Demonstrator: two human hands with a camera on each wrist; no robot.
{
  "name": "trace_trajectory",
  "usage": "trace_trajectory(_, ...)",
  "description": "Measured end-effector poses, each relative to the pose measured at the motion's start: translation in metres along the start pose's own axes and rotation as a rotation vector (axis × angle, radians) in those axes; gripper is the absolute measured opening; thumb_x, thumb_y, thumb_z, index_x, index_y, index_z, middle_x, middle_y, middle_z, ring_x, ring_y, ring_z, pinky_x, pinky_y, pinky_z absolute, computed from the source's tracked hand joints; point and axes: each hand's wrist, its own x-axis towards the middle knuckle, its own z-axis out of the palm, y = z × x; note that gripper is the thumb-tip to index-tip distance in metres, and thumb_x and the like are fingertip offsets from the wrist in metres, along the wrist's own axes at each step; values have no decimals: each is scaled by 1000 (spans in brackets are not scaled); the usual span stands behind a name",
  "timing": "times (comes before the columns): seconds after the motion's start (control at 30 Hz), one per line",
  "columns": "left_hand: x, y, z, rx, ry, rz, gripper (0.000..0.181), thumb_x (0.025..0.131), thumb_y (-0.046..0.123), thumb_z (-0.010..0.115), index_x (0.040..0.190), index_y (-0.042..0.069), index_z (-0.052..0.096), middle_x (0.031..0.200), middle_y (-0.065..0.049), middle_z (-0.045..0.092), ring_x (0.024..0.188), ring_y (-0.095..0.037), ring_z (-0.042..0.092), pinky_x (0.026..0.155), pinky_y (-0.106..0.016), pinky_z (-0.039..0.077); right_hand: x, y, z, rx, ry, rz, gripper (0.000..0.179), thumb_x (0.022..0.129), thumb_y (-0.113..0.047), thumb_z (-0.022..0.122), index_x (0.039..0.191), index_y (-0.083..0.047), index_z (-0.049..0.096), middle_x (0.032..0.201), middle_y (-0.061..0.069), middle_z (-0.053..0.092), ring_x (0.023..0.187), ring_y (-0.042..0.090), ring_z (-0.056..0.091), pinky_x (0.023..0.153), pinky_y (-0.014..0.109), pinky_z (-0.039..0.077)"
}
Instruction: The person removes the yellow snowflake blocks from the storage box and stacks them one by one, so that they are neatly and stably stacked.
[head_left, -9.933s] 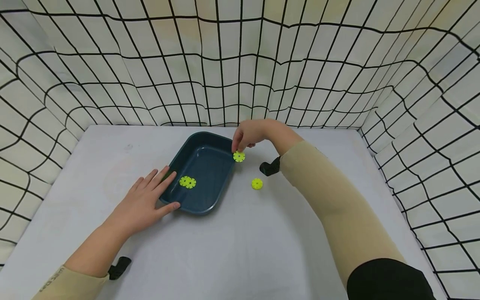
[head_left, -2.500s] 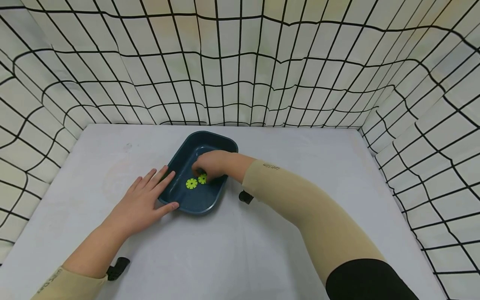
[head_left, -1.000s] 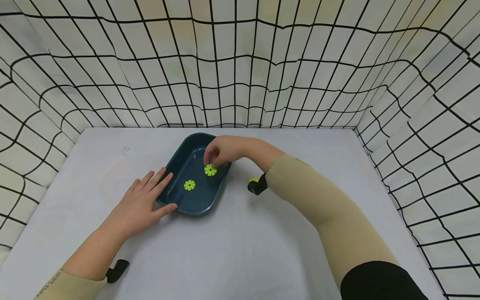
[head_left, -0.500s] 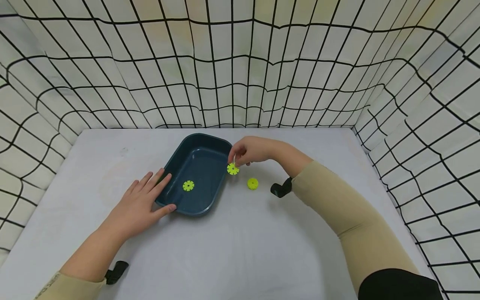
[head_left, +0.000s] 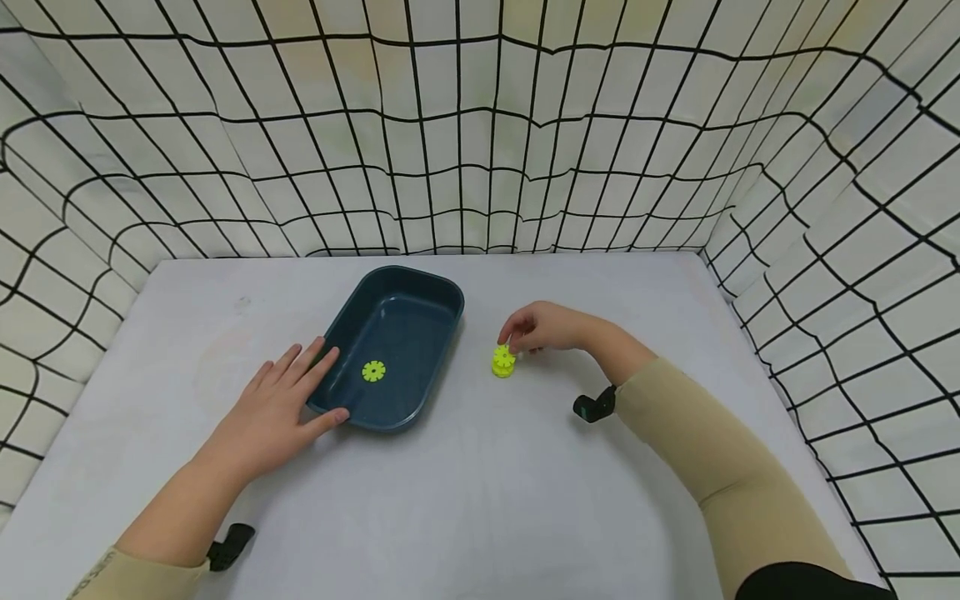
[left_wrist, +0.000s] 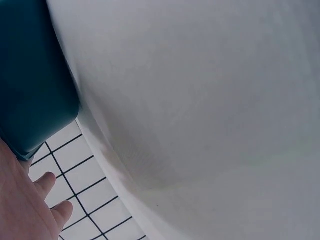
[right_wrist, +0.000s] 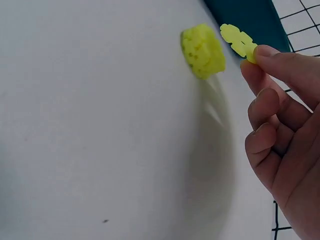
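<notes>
Between thumb and forefinger my right hand [head_left: 546,325] pinches a yellow-green snowflake disc [right_wrist: 237,40], flat with a notched edge. In the head view the disc overlaps a stack of like discs [head_left: 502,372] on the table; the right wrist view shows this stack [right_wrist: 203,51] as several layers, a small way off the held disc. To the left stands a dark blue rectangular tray [head_left: 405,333], with a single snowflake disc [head_left: 373,371] on its floor. My left hand [head_left: 273,408] rests at the tray's near left rim, fingers spread and straight.
A white cloth covers the table [head_left: 480,500]. Black grid netting [head_left: 465,142] over white sheeting encloses the back and both sides. Black wrist-camera mounts [head_left: 596,406] stick out from the sleeves near the table.
Earlier two discs lay in the tray; my right hand has taken one out and carried it right, over the rim, to the stack. My left hand has stayed at the tray.
</notes>
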Motion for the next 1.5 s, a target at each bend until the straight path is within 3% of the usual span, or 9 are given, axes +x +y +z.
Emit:
trace_trajectory(0.63,1,-2,0,-2,12,8,94,91,69,52,161,18,16,166,-13,10,150,-41,10,116,-64,10,2,13,9,31,14,1,18,93,-15,69,110,-9,71,84,5,64,72,16,51,66,26,45)
trace_trajectory(1.5,-1,-3,0,-13,22,14,93,90,69,53,161,19,17,166,-11,10,149,-41,11,116,-64,10,6,17,15,-65,12,-22,22,92,-18,70,115,-16,71,88,2,63,75,16,53,66,26,44)
